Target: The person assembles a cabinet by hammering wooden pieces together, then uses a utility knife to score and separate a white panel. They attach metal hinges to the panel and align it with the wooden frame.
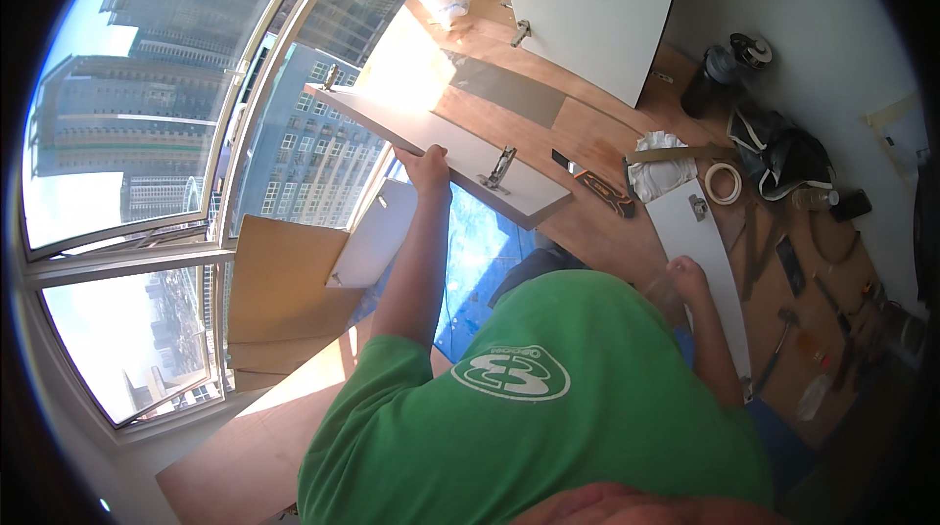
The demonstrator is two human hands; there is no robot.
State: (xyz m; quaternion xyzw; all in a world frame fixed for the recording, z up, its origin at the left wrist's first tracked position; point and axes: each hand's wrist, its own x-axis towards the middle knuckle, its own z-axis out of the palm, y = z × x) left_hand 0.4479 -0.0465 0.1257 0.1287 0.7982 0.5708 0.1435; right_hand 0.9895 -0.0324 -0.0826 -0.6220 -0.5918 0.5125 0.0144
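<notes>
My left hand [426,170] is closed round the near edge of a white cabinet door [539,194], which lies slanted across in front of me. Metal hinges stick up from this door, one hinge [500,168] just right of my hand and another [331,76] by its far left end. On the right, my right hand [688,278] has its fingers curled in beside a narrow white door [697,241] with a hinge [698,207] at its far end. Whatever the right fingers hold, if anything, is hidden.
A handsaw [612,196] with an orange and black handle lies on the wooden surface, near a tape roll [710,183] and a crumpled white cloth [661,177]. Right of these are a hammer [779,341] and black bag [783,155]. A large white panel [597,6] is ahead; windows [147,114] line the left.
</notes>
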